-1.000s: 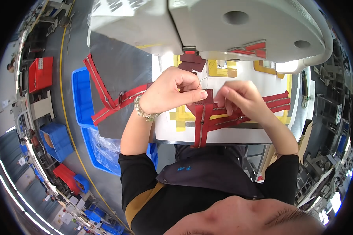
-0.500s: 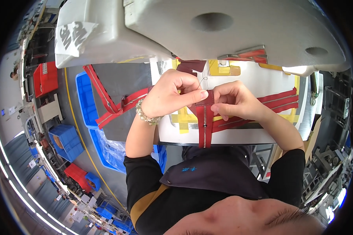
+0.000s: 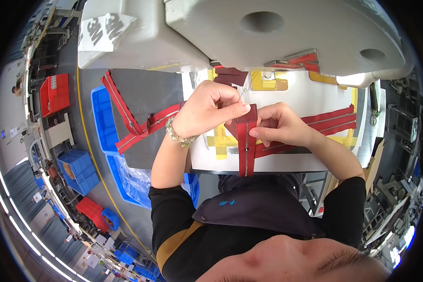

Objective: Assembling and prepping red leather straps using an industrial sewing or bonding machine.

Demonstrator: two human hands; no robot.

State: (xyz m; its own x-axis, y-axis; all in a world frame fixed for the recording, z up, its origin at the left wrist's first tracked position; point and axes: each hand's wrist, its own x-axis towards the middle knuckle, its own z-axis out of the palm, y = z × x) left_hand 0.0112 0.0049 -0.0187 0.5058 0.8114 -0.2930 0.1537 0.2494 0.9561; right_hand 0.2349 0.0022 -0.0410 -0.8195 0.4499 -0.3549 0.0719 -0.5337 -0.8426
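A red zipper strip [image 3: 242,160] with metal teeth hangs upright between my hands over the table's near edge. A dark red patch [image 3: 250,114], leather-like, sits at its top end. My left hand [image 3: 209,109], a beaded bracelet at its wrist, pinches the patch with the thumb on top; its other fingers are partly hidden. On the other side, my right hand [image 3: 283,126] closes thumb and fingers on the strip's right edge just below the patch. More red zipper tape [image 3: 331,120] lies to the right, passing behind my right hand. A thin thread loops above the patch.
A large pale sewing machine body [image 3: 296,40] overhangs the white work surface [image 3: 211,164]. Dark red pieces [image 3: 229,76] and yellow tape guides [image 3: 269,81] lie beneath it. Another zipper length [image 3: 162,119] bends leftward, near blue bins [image 3: 103,113] beside the table.
The patch and zipper end have tilted slightly, and the patch's upper part now shows more. My right hand has shifted slightly down and left. The view has moved a little.
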